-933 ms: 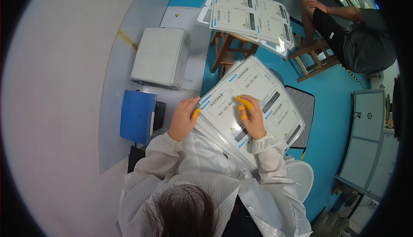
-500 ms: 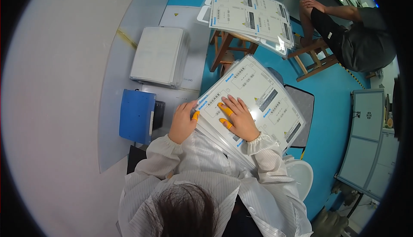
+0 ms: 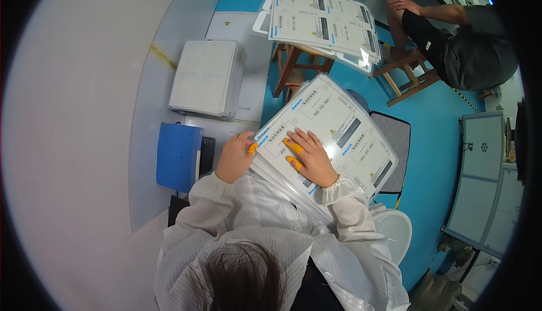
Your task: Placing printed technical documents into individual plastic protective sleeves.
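Across my lap lies a slanted stack of printed white plastic sheets (image 3: 339, 110), with dark labels, yellow warning triangles and blue marks. My left hand (image 3: 233, 157) is closed at the stack's left corner, pinching the edge of the sheets there; its thumb wears a yellow finger cot. How many sheets are in that pinch I cannot make out. Flat on the top sheet, fingers spread, rests my right hand (image 3: 315, 158), open, with yellow finger cots on thumb and index finger. The sheets below fan out slightly along the near left edge.
Ahead, more printed sheets (image 3: 313, 20) rest on a wooden stool (image 3: 288, 68). To the left stand a white stack (image 3: 203, 76) and a blue box (image 3: 178, 155). A chair (image 3: 392, 141) and white basin (image 3: 395, 232) are at right. A seated person (image 3: 474, 51) is beyond.
The fingers of my left hand have curled in more at the sheet corner. My right hand stays flat on the top sheet. The whole view has shifted slightly.
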`<state>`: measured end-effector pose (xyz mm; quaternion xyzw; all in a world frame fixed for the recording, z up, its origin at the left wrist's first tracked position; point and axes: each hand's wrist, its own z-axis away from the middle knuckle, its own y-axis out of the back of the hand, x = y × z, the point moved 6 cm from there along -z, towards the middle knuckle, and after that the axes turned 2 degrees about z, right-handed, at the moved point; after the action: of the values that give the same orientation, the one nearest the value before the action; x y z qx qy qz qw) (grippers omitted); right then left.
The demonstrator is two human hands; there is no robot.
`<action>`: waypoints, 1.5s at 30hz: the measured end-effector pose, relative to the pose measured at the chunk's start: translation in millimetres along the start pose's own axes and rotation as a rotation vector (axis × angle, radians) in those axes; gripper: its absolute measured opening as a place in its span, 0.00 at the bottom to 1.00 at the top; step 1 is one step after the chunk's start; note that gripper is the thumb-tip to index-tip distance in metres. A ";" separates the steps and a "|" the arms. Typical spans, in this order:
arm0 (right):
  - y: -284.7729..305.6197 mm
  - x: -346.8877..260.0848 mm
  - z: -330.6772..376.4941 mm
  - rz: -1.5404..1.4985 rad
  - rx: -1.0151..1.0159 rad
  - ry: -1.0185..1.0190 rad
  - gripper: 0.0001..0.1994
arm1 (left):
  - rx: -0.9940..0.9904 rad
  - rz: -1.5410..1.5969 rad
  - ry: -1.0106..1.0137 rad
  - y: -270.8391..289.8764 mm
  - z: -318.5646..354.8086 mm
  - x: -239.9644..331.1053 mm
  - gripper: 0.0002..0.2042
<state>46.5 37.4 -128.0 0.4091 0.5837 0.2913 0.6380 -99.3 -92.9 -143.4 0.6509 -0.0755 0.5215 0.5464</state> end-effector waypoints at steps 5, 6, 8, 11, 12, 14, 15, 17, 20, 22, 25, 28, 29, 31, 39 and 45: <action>4.2 1.1 1.4 -0.062 0.034 -0.014 0.20 | -0.092 0.269 0.184 1.6 -7.4 -14.0 0.16; 6.3 1.0 1.1 -0.076 0.054 -0.014 0.20 | -0.145 0.413 0.247 -1.7 -8.1 -18.1 0.15; 13.4 -3.8 -3.7 -0.133 0.082 -0.032 0.19 | -0.135 0.567 0.297 3.5 -8.0 -13.0 0.15; 14.1 -10.9 -11.3 -0.231 0.141 -0.047 0.17 | -0.124 0.679 0.314 2.9 -7.9 -8.2 0.17; 13.8 -14.1 -14.1 -0.272 0.170 -0.044 0.17 | -0.122 0.639 0.283 3.3 -7.9 -6.5 0.19; 9.1 -23.8 -18.1 -0.282 0.150 -0.057 0.17 | -0.171 0.668 0.268 1.9 -8.3 -3.6 0.18; 5.0 -29.2 -19.8 -0.291 0.130 -0.073 0.17 | -0.222 0.698 0.253 -0.1 -8.4 -0.9 0.18; -6.2 -37.4 -24.6 -0.349 0.167 -0.045 0.17 | -0.272 0.720 0.264 -0.2 -9.0 2.0 0.18; -14.2 -32.6 -29.3 -0.334 0.084 -0.169 0.14 | -0.355 0.746 0.272 0.5 -8.8 7.2 0.17; -17.3 -17.8 -29.3 -0.459 0.141 -0.264 0.12 | -0.387 0.751 0.268 1.0 -9.4 6.1 0.16; -8.7 -2.0 -26.1 -0.527 0.279 -0.300 0.07 | -0.435 0.861 0.326 -2.8 -10.0 -0.8 0.16; -1.8 -11.7 -26.5 -0.540 0.274 -0.308 0.13 | -0.412 1.012 0.399 -7.5 -6.4 -5.2 0.17; -2.7 -16.9 -26.5 -0.539 0.274 -0.307 0.13 | -0.393 1.004 0.375 -8.9 -7.1 -6.7 0.17; 1.5 -38.2 -28.0 -0.410 0.323 -0.109 0.19 | -0.372 0.997 0.351 -10.6 -6.6 -6.7 0.17; -23.2 -12.7 -24.0 -0.580 0.172 -0.333 0.14 | -0.298 0.653 0.187 -11.2 -6.2 1.8 0.22; -24.1 -8.4 -24.3 -0.673 0.294 -0.295 0.09 | -0.322 0.623 0.192 -13.4 -8.0 5.0 0.22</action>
<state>18.8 22.8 -144.1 0.3192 0.6226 -0.0827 0.7097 -92.9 -79.0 -149.1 0.4505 -0.2997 0.7030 0.4615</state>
